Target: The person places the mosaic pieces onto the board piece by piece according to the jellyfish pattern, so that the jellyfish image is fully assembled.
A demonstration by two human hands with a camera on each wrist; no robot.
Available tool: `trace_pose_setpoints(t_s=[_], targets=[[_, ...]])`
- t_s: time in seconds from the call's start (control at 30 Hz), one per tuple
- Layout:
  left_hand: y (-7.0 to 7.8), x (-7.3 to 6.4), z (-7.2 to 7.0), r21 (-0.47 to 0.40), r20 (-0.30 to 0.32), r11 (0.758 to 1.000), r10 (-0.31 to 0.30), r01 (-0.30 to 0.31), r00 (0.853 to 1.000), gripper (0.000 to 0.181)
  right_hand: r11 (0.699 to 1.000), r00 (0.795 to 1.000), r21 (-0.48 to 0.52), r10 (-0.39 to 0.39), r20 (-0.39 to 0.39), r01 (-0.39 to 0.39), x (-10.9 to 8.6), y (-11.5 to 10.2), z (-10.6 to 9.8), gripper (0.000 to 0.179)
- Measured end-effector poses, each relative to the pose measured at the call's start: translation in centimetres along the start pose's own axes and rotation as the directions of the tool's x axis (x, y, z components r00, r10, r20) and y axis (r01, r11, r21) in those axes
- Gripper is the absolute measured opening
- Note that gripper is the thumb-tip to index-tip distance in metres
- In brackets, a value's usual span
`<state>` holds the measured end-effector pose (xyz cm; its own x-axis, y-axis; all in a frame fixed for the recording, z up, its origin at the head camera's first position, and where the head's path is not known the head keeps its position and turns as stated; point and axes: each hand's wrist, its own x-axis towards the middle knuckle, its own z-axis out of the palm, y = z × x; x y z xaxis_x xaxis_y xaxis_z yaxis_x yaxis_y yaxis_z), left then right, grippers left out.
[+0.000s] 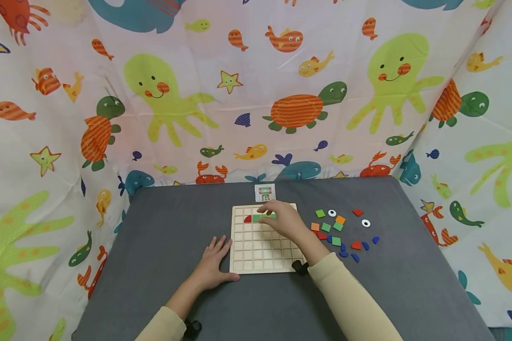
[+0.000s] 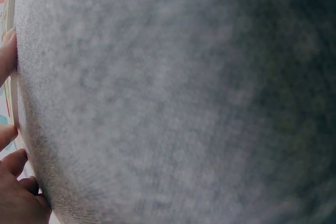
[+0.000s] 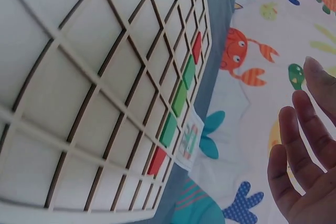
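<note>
A pale wooden grid board point(image 1: 256, 253) lies on the grey table. One row near its far side holds a red piece point(image 3: 197, 48), three green squares point(image 3: 179, 99) and a second red piece point(image 3: 156, 160). My right hand point(image 1: 283, 220) hovers above that row, partly covering it in the head view. Its fingers are loosely bent in the right wrist view, with nothing visible between them. On the table at the board's left side, my left hand point(image 1: 211, 267) rests with spread fingers, fingertips and thumb touching the edge.
A small printed pattern card point(image 1: 265, 192) lies just beyond the board. Right of it are scattered loose pieces: green squares point(image 1: 320, 213), orange squares point(image 1: 340, 219), red pieces point(image 1: 357, 212), blue half-rounds point(image 1: 355, 257) and white rings point(image 1: 365, 223). A sea-animal curtain point(image 1: 247, 137) surrounds the table.
</note>
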<state>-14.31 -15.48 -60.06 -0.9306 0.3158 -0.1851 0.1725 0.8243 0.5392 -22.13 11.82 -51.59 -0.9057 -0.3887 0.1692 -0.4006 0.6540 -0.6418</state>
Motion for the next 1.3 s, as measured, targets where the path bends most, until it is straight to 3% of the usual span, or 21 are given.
trace_pose_setpoints(t_s=[0.6,1.03,1.3], targets=[[0.0,-0.1,0.2,-0.002,-0.015,1.0,0.021,-0.021,1.0,0.111,0.999,0.987,0.017,0.04,-0.154,-0.038,-4.5,4.8,-2.9,0.027],[-0.2,0.0,0.2,0.003,-0.014,1.0,0.002,-0.002,1.0,0.112,0.99,0.965,0.019,0.142,-0.219,-0.141,-7.5,8.3,-5.1,0.026],[-0.1,-0.2,0.2,0.004,-0.016,1.0,0.0,0.0,1.0,0.111,0.973,0.942,0.018,0.227,-0.249,-0.229,-8.6,10.3,-6.5,0.027]])
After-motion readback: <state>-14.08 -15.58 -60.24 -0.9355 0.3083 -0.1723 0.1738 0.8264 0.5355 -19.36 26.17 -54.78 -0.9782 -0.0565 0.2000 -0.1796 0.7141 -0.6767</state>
